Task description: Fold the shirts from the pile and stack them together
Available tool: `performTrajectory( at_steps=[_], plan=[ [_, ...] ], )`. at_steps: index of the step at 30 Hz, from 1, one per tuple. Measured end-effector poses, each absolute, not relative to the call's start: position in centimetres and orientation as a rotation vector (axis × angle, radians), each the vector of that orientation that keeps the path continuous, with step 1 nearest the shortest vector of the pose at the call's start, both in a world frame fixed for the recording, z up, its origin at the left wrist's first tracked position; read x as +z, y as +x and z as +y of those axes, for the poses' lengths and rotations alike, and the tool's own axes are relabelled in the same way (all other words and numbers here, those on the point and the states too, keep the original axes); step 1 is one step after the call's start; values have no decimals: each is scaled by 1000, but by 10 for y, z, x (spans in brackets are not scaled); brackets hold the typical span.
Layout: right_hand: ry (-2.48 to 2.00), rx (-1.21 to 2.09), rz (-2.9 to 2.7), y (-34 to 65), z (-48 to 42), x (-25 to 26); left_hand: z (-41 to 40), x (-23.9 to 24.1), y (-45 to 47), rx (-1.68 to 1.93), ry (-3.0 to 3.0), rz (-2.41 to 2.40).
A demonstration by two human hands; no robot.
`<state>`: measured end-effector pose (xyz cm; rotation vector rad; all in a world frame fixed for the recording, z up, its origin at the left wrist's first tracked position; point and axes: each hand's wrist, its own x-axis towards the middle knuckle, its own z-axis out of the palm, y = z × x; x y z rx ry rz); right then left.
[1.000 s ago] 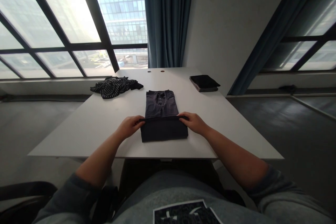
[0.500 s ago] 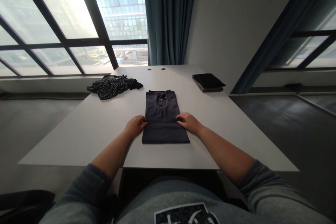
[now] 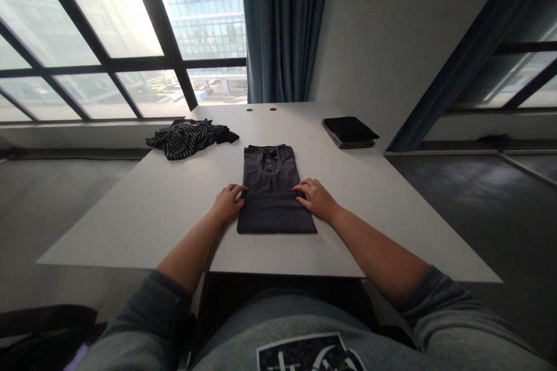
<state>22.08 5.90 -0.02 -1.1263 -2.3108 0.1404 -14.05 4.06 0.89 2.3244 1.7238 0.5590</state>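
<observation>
Dark grey cloth, a folded shirt (image 3: 272, 194) with a short row of buttons at its collar end, lay flat on the white tabletop (image 3: 143, 214), near the edge closest to the person. Its lower part was doubled up over itself, and the collar pointed away toward the window. The left hand (image 3: 228, 203) rested at the shirt's left edge, its fingers (image 3: 238, 190) curled loosely and touching the cloth along the fold; they lay on the fabric rather than clamped round it. The right hand (image 3: 317, 198) sat at the right edge in the same way, fingers (image 3: 303, 188) a little apart and pressed flat on the shirt. Both forearms were bare, with grey sleeves pushed up.

Farther off on the left, a striped garment (image 3: 187, 137) lay crumpled, well apart from the shirt. At the far right corner sat a small stack of dark folded clothes (image 3: 348, 131). A blue curtain (image 3: 281, 29) hung behind the tabletop, beside the big windows.
</observation>
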Motion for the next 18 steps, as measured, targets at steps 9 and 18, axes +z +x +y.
performTrajectory(
  at_steps=[9,18],
  plan=[
    [-1007,212,-2487,183,1,4,-26,18,-73,402,2582,1625],
    [-1220,303,-2715,178,-4,-11,-27,-7,-69,181,2564,1681]
  ],
)
